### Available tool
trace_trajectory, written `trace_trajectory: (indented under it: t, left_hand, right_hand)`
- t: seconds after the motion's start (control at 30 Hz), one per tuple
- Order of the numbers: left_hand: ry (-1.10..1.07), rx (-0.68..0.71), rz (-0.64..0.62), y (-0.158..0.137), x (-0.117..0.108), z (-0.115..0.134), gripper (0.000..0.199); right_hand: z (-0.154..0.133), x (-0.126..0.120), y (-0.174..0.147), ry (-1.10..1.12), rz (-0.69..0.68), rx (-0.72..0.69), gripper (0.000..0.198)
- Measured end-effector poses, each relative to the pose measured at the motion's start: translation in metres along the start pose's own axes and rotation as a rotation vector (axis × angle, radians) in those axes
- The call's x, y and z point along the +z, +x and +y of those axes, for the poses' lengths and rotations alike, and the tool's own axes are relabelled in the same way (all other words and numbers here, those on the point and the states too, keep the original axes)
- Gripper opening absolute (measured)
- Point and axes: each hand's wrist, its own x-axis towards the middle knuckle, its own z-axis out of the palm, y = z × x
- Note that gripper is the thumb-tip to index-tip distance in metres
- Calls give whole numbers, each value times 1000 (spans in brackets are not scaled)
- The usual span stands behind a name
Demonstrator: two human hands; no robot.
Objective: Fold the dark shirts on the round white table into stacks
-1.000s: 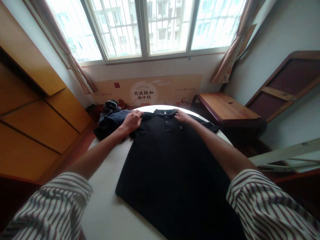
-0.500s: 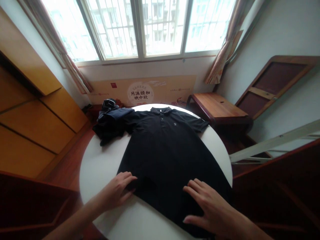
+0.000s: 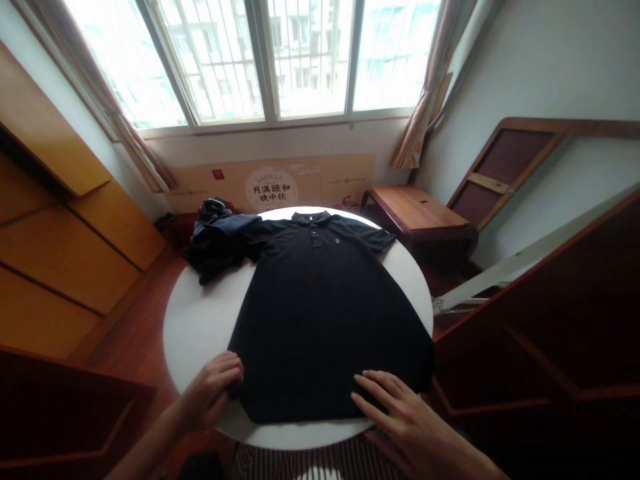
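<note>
A black polo shirt [image 3: 320, 307] lies flat, front up, on a round white table [image 3: 200, 320], its collar toward the window. My left hand [image 3: 213, 390] rests at the shirt's lower left corner, fingers curled onto the hem edge. My right hand [image 3: 400, 417] lies flat with fingers spread on the hem at the lower right. Whether the left fingers pinch the cloth is unclear.
A heap of dark blue clothes [image 3: 217, 237] sits at the table's far left edge. A low wooden table [image 3: 415, 210] stands at the right, wooden cabinets [image 3: 65, 253] at the left, a printed board [image 3: 273, 187] under the window, dark wood panels near right.
My hands left the collar and shoulders and came down to the shirt's bottom hem. The view pulled back, and the hem now lies nearer the table's front edge.
</note>
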Motion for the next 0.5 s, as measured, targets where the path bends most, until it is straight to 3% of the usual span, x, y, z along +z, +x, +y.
trace_trajectory:
  t: [0.13,0.23,0.33,0.43,0.5]
  left_hand:
    - [-99,39,-57,-12,-5,-4,31]
    - [-95,6,-21,1,-15,-5,28]
    - [11,16,-15,46,-26,-5,23]
    - [113,5,-1,114,-29,-13,22]
    - [137,-26,30,160,-23,-24,24]
  right_hand:
    - [3,-19,-7,99,-7,18,44]
    - [32,-40,4,345,76,157,30]
    - [94,-60,40,652,304,453,25]
    - [171,-75,91,993,612,955,22]
    - [215,-84,123,1012,652,1078,22]
